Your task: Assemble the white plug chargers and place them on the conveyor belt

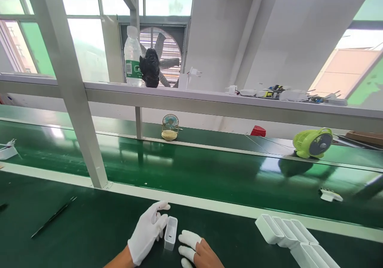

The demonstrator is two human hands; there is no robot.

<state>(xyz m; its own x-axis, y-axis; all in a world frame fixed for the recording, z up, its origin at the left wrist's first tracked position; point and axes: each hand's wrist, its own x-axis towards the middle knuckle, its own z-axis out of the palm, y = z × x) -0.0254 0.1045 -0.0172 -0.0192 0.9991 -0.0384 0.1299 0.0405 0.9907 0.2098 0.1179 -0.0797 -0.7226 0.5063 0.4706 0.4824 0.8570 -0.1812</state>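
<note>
A small white open-topped plastic casing [170, 233] lies on the dark green bench between my two hands. My left hand [149, 231], in a white glove, is beside its left wall with thumb and fingers apart; whether it touches the wall I cannot tell. Just right of the casing is my right hand [197, 249], wearing white finger cots, its fingers spread and holding nothing. Several similar white casings [271, 229] stand in rows on the bench at the right. Black tweezers [54, 217] lie on the bench at the left.
Behind the bench runs a green conveyor belt [191, 172] with a white part [330, 195] on it. A metal post [74, 88] rises at left, carrying a shelf [209, 100] with a plastic bottle [133, 56]. A green fan [312, 143] and a small fan [170, 127] stand beyond the belt.
</note>
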